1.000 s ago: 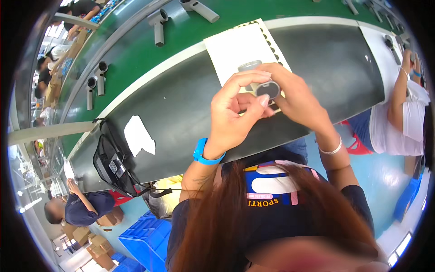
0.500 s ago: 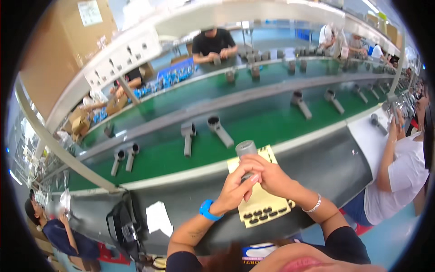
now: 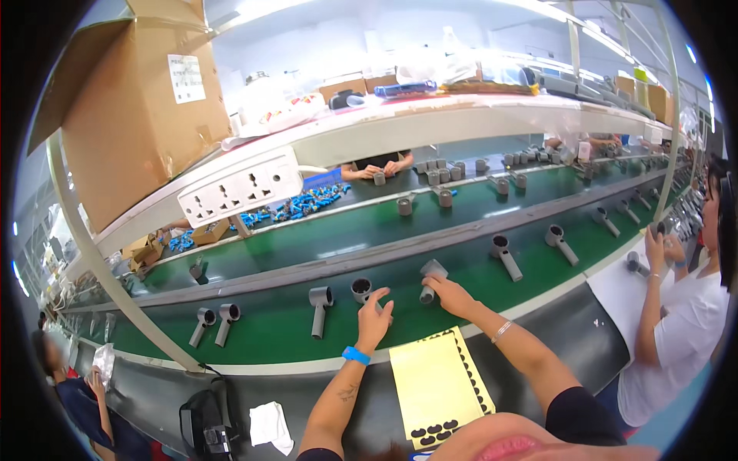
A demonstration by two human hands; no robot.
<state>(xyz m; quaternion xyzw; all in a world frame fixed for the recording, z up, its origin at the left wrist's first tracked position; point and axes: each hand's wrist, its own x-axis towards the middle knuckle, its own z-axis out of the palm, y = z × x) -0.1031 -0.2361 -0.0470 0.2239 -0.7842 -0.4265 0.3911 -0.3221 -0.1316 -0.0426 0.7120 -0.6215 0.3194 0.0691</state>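
Left hand point(image 3: 374, 320) hides handle of grey ring-headed housing point(image 3: 361, 290); I can't tell if fingertips point(image 3: 382, 293) touch it. Right hand point(image 3: 452, 296) partly covers second grey housing point(image 3: 433, 270). Chin point(image 3: 480, 429) blocks lower corner of yellow sticker sheet point(image 3: 432, 376). Shelf point(image 3: 430, 121) hides head of far co-worker point(image 3: 400, 162). Blue parts point(image 3: 311, 201): too small for me.

Between our left fingers point(image 3: 375, 301) and right fingers point(image 3: 437, 285) we could pass over green belt point(image 3: 408, 298); the grey parts point(image 3: 433, 269) at both flank it. A slanting post point(image 3: 123, 280) blocks us farther left, a shelf beam point(image 3: 461, 119) higher up.
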